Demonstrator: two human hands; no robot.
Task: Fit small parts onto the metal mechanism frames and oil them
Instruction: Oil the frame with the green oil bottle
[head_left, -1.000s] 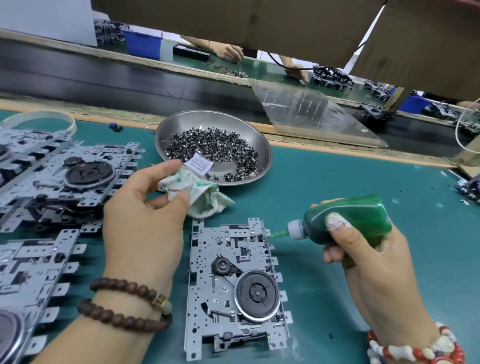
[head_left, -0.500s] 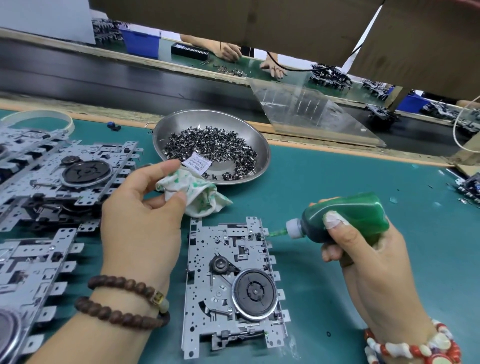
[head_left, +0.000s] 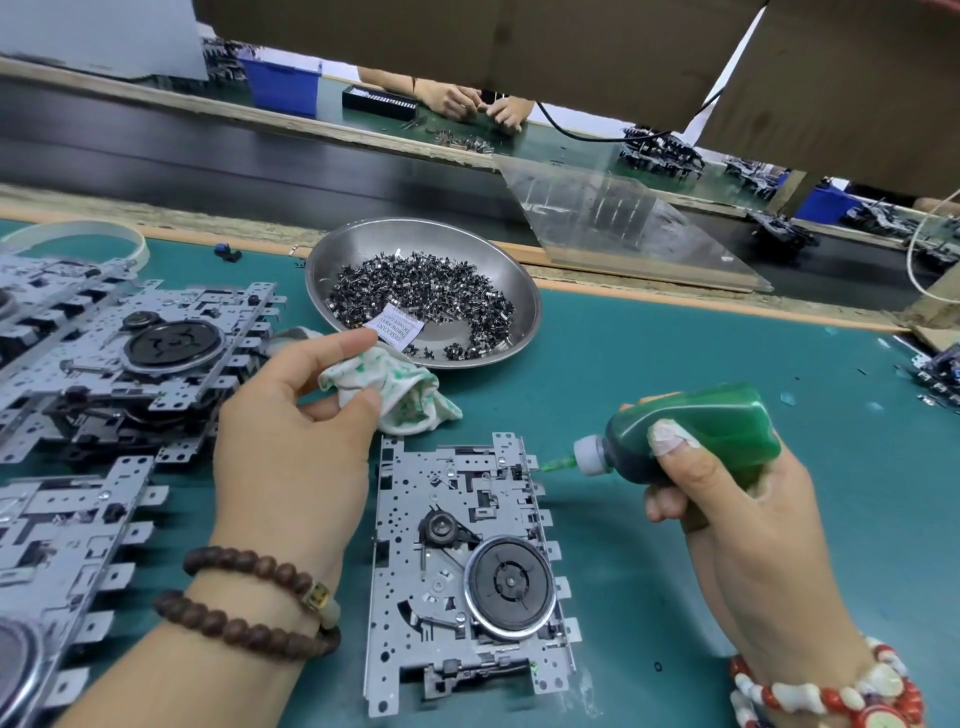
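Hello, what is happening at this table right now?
A person is oiling a metal mechanism frame lying flat on the green table. The right hand grips a green oil bottle, its nozzle tip at the frame's upper right edge. The left hand pinches a stained cloth just above the frame. More frames are stacked on the left, and a metal bowl of small parts sits behind.

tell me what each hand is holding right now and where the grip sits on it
The left hand pinches a bunched white-and-green cloth at its left end. The right hand grips the green oil bottle around its body, nozzle free.
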